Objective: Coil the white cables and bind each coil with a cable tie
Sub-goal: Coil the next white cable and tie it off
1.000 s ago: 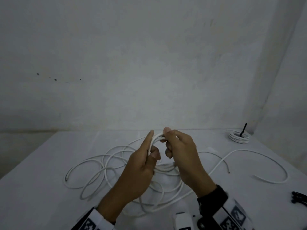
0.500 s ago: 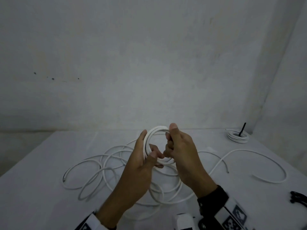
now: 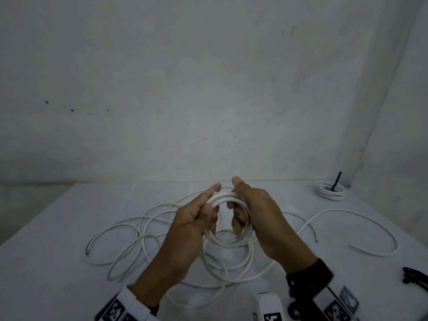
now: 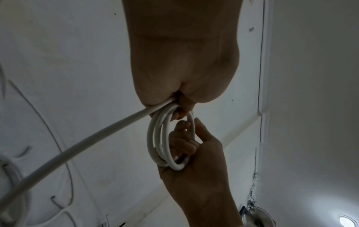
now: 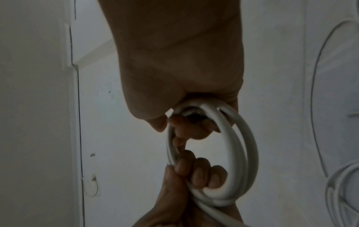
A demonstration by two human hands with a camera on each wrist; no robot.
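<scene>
Nearest the camera in the head view, the marker-printed cuffs (image 3: 120, 309) sit at 7 and 5 o'clock, both forearms rising toward the middle of the white table (image 3: 46, 262). Compared with half a second ago, the hands have drawn slightly apart and the small coil (image 3: 228, 218) between them now lies flatter and wider, its ring facing the camera more openly; a second ago it was only a tight loop pinched at the fingertips.

The left hand (image 3: 192, 224) grips the coil's 9 o'clock side, fingers curled through the ring and thumb stretched up along its top. In the left wrist view the coil (image 4: 167, 138) shows about three turns, with a loose length running off toward 8 o'clock. The right hand (image 3: 259, 212) holds the 3 o'clock side, fingers hooked inside the ring, thumb raised above it. The right wrist view shows the coil (image 5: 219, 153) wrapped by curled fingers (image 5: 200, 173) of the left hand below.

Beneath and beyond the hands, the uncoiled white cable (image 3: 129, 230) sprawls in loops from 9 to 3 o'clock. A black object (image 3: 414, 278) lies at the 4 o'clock edge. Farthest, at 2 o'clock, a finished coil (image 3: 330, 192) rests with a black cable tie (image 3: 336, 181) sticking up.
</scene>
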